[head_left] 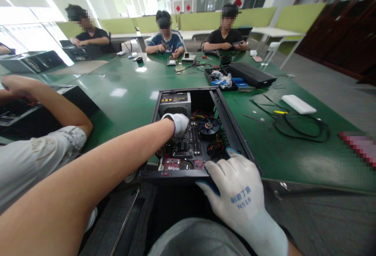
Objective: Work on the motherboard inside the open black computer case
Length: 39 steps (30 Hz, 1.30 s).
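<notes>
An opened black computer case (241, 142) lies in front of me at the table edge. My left hand (179, 123), in a white glove, reaches inside it, just below the power supply (175, 105) and over the motherboard (188, 140). Its fingers are curled down, and whatever they hold is hidden. Beside that hand sits a round black cooling fan (208, 127). My right hand (235, 185), in a white glove with blue lettering, grips the near rim of the case, thumb below and fingers above. A red circuit board (173, 163) shows inside along that rim.
At my left, another person's arm (58, 101) works in a second case (78, 101). Three people sit across the green table (129, 80). To the right are a black tray of parts (209, 76), a black cable (293, 130) and a white power bank (299, 104).
</notes>
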{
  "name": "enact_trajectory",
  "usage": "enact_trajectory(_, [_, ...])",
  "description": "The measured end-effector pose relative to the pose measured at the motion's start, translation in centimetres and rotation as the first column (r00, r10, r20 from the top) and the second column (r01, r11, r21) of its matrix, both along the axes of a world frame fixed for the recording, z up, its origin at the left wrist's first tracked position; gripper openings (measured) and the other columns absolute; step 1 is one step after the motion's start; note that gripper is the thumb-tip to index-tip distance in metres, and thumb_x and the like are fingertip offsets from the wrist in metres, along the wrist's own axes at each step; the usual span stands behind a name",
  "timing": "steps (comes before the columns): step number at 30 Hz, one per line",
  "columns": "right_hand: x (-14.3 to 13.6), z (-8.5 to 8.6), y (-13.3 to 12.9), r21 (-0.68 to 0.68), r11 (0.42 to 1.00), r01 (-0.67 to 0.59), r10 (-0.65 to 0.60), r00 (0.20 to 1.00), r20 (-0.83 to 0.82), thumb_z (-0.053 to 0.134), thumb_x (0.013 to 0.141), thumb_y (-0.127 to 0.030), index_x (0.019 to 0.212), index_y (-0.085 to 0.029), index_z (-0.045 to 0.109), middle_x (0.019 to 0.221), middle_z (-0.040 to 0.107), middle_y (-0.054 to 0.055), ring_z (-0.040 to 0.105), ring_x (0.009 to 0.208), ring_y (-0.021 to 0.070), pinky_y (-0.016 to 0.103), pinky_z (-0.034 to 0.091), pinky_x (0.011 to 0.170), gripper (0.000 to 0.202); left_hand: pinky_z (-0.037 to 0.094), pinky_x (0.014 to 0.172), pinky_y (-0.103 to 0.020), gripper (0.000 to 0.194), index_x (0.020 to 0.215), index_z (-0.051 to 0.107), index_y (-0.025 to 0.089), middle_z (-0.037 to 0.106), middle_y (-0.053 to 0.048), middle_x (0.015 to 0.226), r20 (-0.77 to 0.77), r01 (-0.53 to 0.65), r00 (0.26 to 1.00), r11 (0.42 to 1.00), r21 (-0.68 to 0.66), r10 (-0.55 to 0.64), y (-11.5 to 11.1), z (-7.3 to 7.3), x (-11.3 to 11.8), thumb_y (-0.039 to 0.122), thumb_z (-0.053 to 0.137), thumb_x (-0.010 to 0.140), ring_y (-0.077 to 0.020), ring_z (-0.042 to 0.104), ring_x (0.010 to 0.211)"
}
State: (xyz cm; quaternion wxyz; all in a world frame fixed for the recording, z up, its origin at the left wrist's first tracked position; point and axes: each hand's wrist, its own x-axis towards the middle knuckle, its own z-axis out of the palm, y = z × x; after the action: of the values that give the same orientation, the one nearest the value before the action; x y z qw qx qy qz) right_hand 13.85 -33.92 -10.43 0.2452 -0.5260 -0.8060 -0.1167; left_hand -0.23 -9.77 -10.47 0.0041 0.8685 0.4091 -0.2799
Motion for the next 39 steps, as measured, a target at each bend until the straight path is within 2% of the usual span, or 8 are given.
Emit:
enact_trajectory(4, [0.03,-0.15,-0.01,0.007,1.0,-0.005,0.005,1.0,0.005,0.068,0.081,-0.045,0.1,-0.019,0.067,0.076,0.059,0.004,0.048,0.074,0.0222,0.047,0.038,0.095,0.032,0.056,0.085,-0.031,0.056,0.109,0.074,0.013,0.073,-0.016,0.113,-0.009,0.006,1.0,1.0,0.006,-0.006,-0.09,0.27,-0.08,0.029,0.078,0.056,-0.0296,0.069,0.101])
enact_trajectory(11, [0.05,-0.27,0.06,0.003,1.0,-0.013,0.013,1.0,0.004,0.068,0.081,-0.045,0.103,-0.018,0.066,0.076,0.06,0.003,0.048,0.073,0.0213,0.048,0.038,0.097,0.035,0.054,0.087,-0.03,0.057,0.11,0.073,0.017,0.074,-0.014,0.112,0.02,0.008,1.0,1.0,0.017,-0.008,0.16,-0.07,-0.29,0.034,0.077,0.055,-0.0277,0.069,0.1])
enact_trajectory(14, [0.11,-0.32,0.02,0.011,1.0,-0.014,0.014,1.0,0.002,0.067,0.082,-0.046,0.103,-0.018,0.067,0.076,0.06,0.003,0.048,0.074,0.0216,0.048,0.038,0.098,0.035,0.055,0.086,-0.033,0.055,0.109,0.074,0.015,0.074,-0.015,0.109,0.025,0.023,0.999,1.0,0.019,-0.023,0.03,0.02,-0.3,0.035,0.075,0.058,-0.0285,0.069,0.096])
enact_trajectory(23, [0.0,-0.29,-0.07,0.009,1.0,-0.008,0.008,1.0,0.001,0.067,0.082,-0.045,0.104,-0.018,0.067,0.079,0.061,0.004,0.049,0.075,0.0219,0.049,0.038,0.098,0.035,0.054,0.086,-0.029,0.055,0.108,0.073,0.018,0.074,-0.012,0.112,0.025,0.004,1.0,1.0,0.01,-0.004,0.04,0.17,-0.27,0.03,0.077,0.055,-0.0266,0.069,0.099])
enact_trajectory(39, [0.06,-0.3,-0.08,0.006,1.0,-0.007,0.007,1.0,0.001,0.066,0.083,-0.046,0.104,-0.018,0.067,0.076,0.06,0.003,0.048,0.073,0.0214,0.049,0.038,0.098,0.034,0.055,0.087,-0.033,0.053,0.109,0.075,0.013,0.073,-0.017,0.113,-0.018,0.019,1.0,1.0,0.015,-0.019,-0.21,-0.06,-0.01,0.026,0.078,0.059,-0.0301,0.069,0.101])
